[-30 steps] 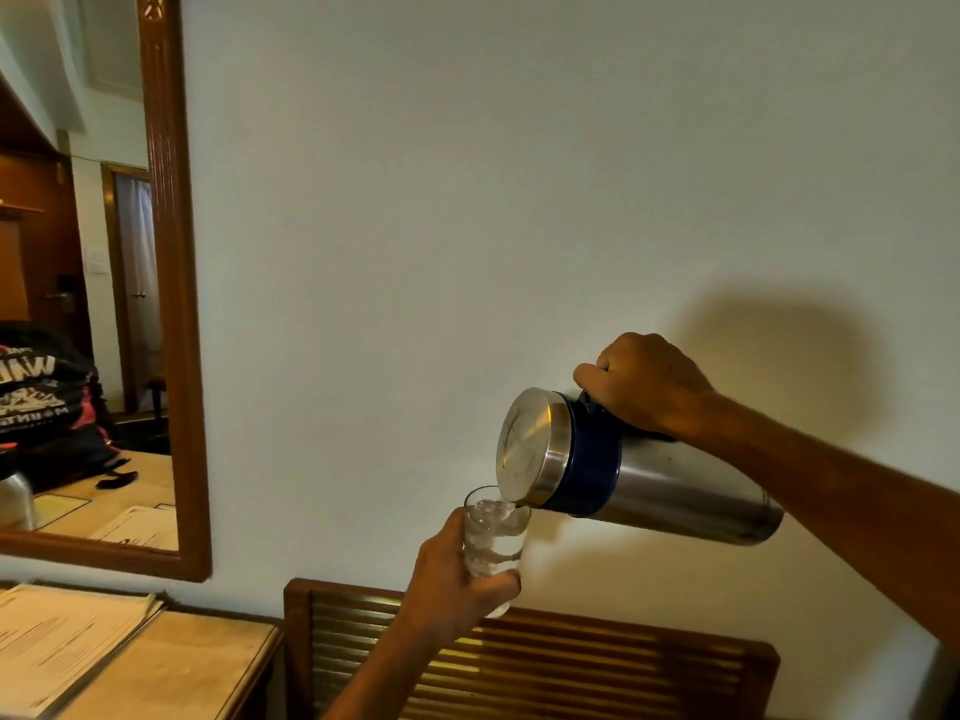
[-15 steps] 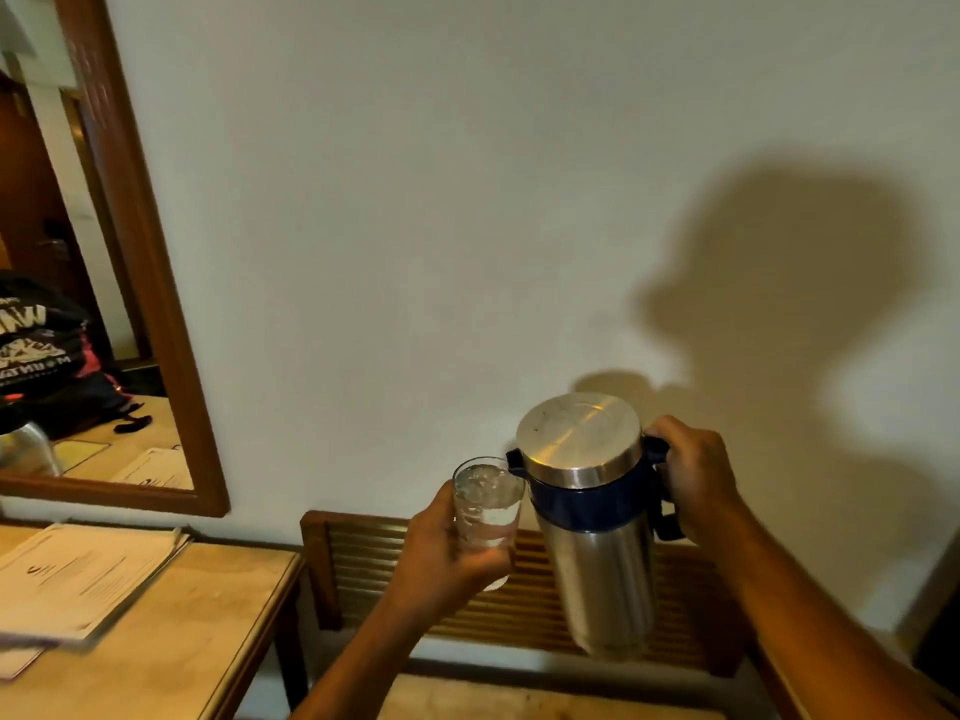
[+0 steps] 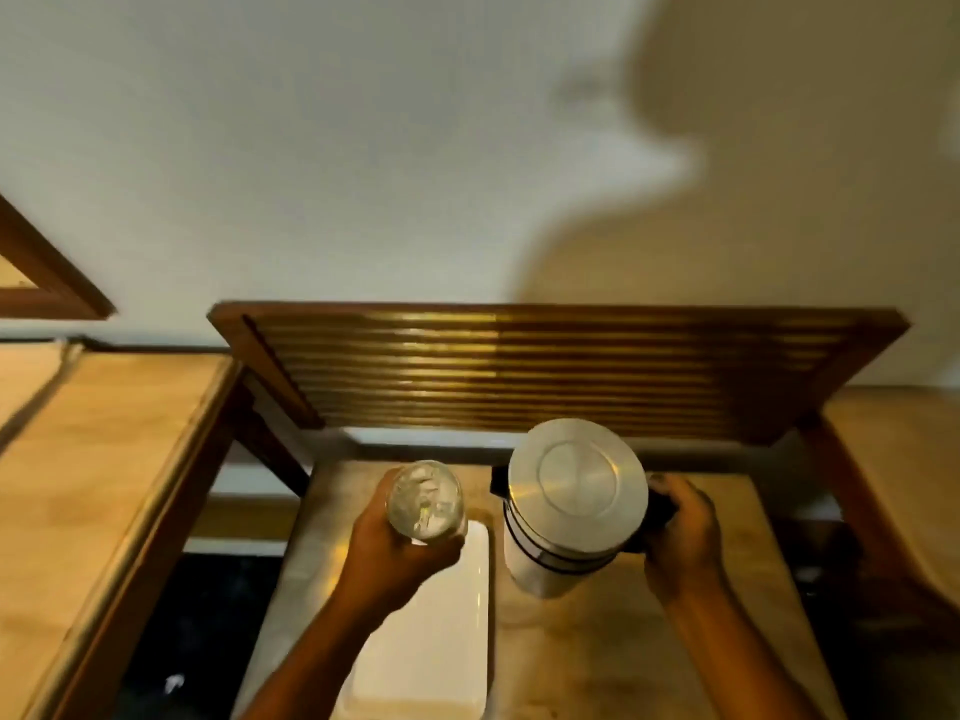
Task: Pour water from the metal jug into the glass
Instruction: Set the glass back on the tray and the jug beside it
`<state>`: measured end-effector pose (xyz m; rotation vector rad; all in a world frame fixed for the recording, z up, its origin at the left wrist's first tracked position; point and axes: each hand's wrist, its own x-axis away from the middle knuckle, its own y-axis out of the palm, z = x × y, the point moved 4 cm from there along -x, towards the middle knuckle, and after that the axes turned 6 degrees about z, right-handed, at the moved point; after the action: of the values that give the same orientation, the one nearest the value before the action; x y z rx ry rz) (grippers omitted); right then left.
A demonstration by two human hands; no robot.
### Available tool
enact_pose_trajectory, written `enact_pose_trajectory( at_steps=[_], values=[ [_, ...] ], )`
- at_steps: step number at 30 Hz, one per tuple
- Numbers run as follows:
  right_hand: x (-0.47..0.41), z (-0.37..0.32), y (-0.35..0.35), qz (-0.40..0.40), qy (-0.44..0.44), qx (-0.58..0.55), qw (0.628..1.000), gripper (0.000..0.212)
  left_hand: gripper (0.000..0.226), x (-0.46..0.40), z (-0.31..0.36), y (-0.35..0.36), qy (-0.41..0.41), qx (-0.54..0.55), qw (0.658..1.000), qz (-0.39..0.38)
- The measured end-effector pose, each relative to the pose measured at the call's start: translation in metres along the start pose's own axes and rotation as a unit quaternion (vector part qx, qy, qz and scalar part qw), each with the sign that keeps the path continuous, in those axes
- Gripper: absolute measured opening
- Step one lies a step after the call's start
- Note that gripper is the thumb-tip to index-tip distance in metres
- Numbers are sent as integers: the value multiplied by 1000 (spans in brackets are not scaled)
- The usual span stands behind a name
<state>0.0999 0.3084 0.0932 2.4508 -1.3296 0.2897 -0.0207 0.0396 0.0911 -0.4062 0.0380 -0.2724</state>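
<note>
I look almost straight down. The metal jug [image 3: 574,506] stands upright, its round steel lid facing me and its dark spout pointing left. My right hand [image 3: 680,543] grips its dark handle on the right side. Whether its base touches the low table [image 3: 649,662] is hidden. Just left of the jug, my left hand [image 3: 395,553] is wrapped around the clear glass [image 3: 426,504], which holds water and stays upright over the white tray [image 3: 436,636].
A slatted wooden panel [image 3: 545,366] leans against the wall behind the low table. A higher wooden desk [image 3: 88,475] stands at the left, a mirror frame corner [image 3: 47,283] above it. Another wooden surface [image 3: 904,475] lies at the right. Dark floor [image 3: 197,615] shows between desk and table.
The jug went from tipped over the glass to upright and came down toward the low table. The glass came down too. My view swung from the wall to the table.
</note>
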Motion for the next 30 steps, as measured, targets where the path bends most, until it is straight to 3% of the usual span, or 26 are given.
enact_pose_trajectory(
  at_steps=[8, 11, 15, 30],
  values=[
    [-37, 108, -25, 15, 39, -13, 999, 24, 74, 9, -159, 55, -136, 18, 989, 48],
    [-43, 128, -25, 8, 40, -6, 999, 31, 74, 18, -196, 70, -166, 6, 985, 49],
    [-47, 147, -22, 7, 44, -15, 999, 46, 71, 26, -224, 86, -189, 6, 981, 41],
    [-52, 167, -32, -28, 25, -5, 999, 49, 73, 36, -261, 105, -183, -2, 983, 28]
  ],
)
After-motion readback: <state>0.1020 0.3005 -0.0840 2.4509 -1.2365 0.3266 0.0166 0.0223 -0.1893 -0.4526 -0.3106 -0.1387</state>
